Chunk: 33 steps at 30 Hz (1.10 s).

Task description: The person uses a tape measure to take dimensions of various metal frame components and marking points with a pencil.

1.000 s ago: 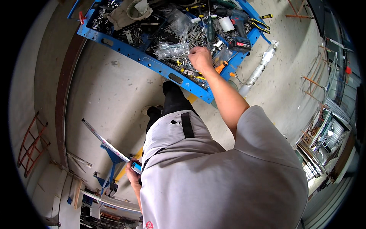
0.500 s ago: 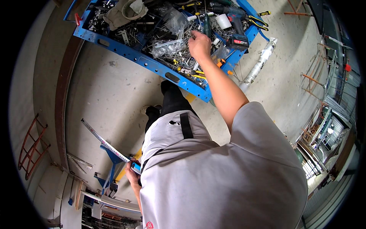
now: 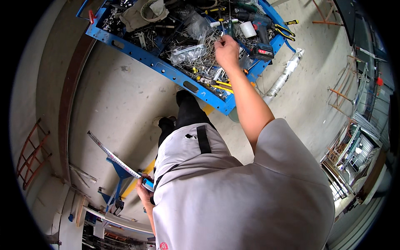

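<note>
My left hand (image 3: 143, 192) is closed around a tape measure (image 3: 148, 183) low beside my waist. The tape's pale blade (image 3: 112, 154) sticks out toward the far left, over the floor. Over the blue tool cart (image 3: 166, 71), my right hand (image 3: 227, 52) reaches into a heap of loose screws and metal bits (image 3: 204, 56). Its thumb and fingers are drawn together at the heap; what they hold, if anything, is too small to name. Close to its right lies a cordless drill (image 3: 262, 35), with a white roll (image 3: 248, 29) beside it.
Yellow-handled pliers (image 3: 221, 85) lie near the cart's front corner. A second yellow-and-black pair of pliers (image 3: 285, 31) rests at the right rim. Plastic bags (image 3: 187, 54) cover some of the hardware. A wrapped tube (image 3: 285, 75) is on the right, and a blue stand (image 3: 118, 173) is at lower left.
My right hand has shifted slightly right within the heap, its fingers drawn in closer together. The left hand keeps its hold on the tape measure. The whole view has turned a little.
</note>
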Each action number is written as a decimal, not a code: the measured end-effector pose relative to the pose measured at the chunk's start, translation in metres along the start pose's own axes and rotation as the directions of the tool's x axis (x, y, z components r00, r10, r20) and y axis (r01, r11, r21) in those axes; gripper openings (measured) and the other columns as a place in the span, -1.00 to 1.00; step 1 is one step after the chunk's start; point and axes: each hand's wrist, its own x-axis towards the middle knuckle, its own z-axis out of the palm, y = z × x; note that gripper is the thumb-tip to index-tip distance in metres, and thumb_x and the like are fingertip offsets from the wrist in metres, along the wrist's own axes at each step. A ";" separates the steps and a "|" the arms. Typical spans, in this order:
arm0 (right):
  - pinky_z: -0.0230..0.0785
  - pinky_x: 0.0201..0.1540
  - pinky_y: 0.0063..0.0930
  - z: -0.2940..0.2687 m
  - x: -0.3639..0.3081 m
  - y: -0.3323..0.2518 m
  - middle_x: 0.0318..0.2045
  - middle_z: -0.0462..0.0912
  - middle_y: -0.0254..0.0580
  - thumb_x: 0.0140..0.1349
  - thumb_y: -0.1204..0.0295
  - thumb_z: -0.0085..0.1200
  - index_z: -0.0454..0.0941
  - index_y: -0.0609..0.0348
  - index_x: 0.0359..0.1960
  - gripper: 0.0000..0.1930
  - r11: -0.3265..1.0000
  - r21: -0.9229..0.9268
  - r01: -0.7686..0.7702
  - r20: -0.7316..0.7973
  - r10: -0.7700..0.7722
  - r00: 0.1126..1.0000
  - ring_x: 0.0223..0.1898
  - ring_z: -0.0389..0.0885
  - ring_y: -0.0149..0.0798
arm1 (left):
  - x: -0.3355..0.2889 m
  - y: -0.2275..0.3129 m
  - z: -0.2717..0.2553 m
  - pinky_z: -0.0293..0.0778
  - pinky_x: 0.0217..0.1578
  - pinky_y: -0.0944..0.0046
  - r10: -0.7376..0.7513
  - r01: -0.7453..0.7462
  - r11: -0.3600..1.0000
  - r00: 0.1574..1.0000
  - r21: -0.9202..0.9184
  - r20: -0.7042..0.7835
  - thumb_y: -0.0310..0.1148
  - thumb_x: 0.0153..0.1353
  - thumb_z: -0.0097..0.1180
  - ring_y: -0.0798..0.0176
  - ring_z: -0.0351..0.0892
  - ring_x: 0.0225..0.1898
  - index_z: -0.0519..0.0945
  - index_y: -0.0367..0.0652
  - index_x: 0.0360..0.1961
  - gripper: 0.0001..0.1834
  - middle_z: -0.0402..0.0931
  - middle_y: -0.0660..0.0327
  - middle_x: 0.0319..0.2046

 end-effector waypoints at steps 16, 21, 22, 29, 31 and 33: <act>0.58 -0.19 -0.30 -0.020 0.004 0.011 -0.32 0.73 0.10 0.12 0.48 0.23 0.64 0.37 -0.26 -0.79 0.890 0.161 -0.426 0.358 0.349 0.866 -0.20 0.77 -0.16 | 0.019 -0.030 -0.022 0.54 -0.45 0.19 -0.034 0.047 0.979 0.997 -0.198 0.067 -0.20 0.36 0.03 0.19 0.57 -0.48 0.60 -0.27 -0.22 -0.69 0.58 0.15 -0.44; 0.52 0.08 -0.10 -0.013 0.002 -0.028 -0.12 0.71 0.20 0.10 0.32 0.28 0.69 0.23 -0.04 -0.61 0.939 -0.333 0.085 0.220 -0.011 0.975 -0.04 0.69 0.18 | 0.025 -0.044 -0.041 0.56 -0.41 0.20 -0.018 0.021 0.997 0.999 -0.080 0.039 -0.20 0.32 0.04 0.18 0.59 -0.47 0.61 -0.28 -0.21 -0.68 0.58 0.14 -0.46; 0.52 0.09 -0.11 -0.007 0.002 -0.037 -0.13 0.72 0.19 0.11 0.30 0.28 0.71 0.22 -0.09 -0.64 0.955 -0.296 0.026 0.193 0.034 0.981 -0.04 0.69 0.17 | 0.022 -0.043 -0.043 0.57 -0.39 0.20 -0.009 0.016 0.994 0.998 -0.107 0.065 -0.19 0.30 0.06 0.18 0.58 -0.48 0.61 -0.28 -0.21 -0.68 0.58 0.13 -0.45; 0.54 0.11 -0.13 0.050 0.028 -0.054 -0.01 0.70 0.18 0.14 0.27 0.25 0.72 0.28 -0.15 -0.65 0.909 -0.322 -0.263 0.213 0.340 0.916 0.05 0.69 0.12 | 0.017 -0.072 -0.075 0.54 -0.44 0.19 -0.110 0.108 0.924 0.994 -0.367 0.015 -0.20 0.33 0.07 0.19 0.56 -0.47 0.60 -0.25 -0.25 -0.71 0.59 0.13 -0.45; 0.52 0.14 -0.15 0.070 0.044 -0.023 0.01 0.68 0.23 0.10 0.32 0.24 0.71 0.36 -0.16 -0.65 0.905 -0.188 -0.381 0.214 0.417 0.884 0.10 0.66 0.12 | 0.014 -0.089 -0.080 0.54 -0.43 0.18 -0.121 0.119 0.908 0.992 -0.401 0.021 -0.19 0.34 0.05 0.18 0.56 -0.46 0.60 -0.25 -0.26 -0.70 0.59 0.13 -0.45; 0.61 -0.07 -0.18 0.075 0.054 -0.002 -0.09 0.73 0.21 0.10 0.39 0.19 0.70 0.44 -0.24 -0.69 0.902 -0.162 -0.400 0.221 0.428 0.876 -0.10 0.77 0.05 | 0.011 -0.100 -0.078 0.53 -0.41 0.17 -0.122 0.126 0.891 0.992 -0.436 0.037 -0.18 0.35 0.03 0.18 0.56 -0.46 0.60 -0.25 -0.26 -0.69 0.59 0.14 -0.44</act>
